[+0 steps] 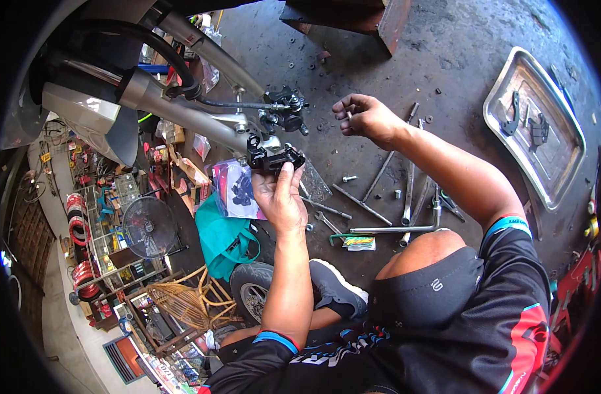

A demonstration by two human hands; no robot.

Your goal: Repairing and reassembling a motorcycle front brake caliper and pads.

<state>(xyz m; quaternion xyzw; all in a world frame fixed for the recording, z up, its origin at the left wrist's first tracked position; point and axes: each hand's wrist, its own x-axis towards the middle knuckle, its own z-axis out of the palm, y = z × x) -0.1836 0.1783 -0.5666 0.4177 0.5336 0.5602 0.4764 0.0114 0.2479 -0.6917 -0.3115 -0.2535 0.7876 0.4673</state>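
My left hand [282, 200] is closed around a black brake caliper part [264, 156], thumb along its near side, at the lower end of a silver motorcycle fork leg [162, 105]. Just beyond it, a second black caliper [288, 113] hangs at the end of a black brake hose [225, 104]. Off to the right, my right hand [372, 121] is raised over the floor with its fingers curled in a pinch. A small pale piece, perhaps a bolt, shows between thumb and fingers; its exact kind is hard to make out.
Wrenches, rods and an L-shaped socket handle [405, 229] lie on the dark floor before my knee. A metal tray [556, 164] with black parts stands right. Left are a teal bag [223, 243], a fan [149, 226] and shelves of parts. A rusty steel stand [353, 20] is at the top.
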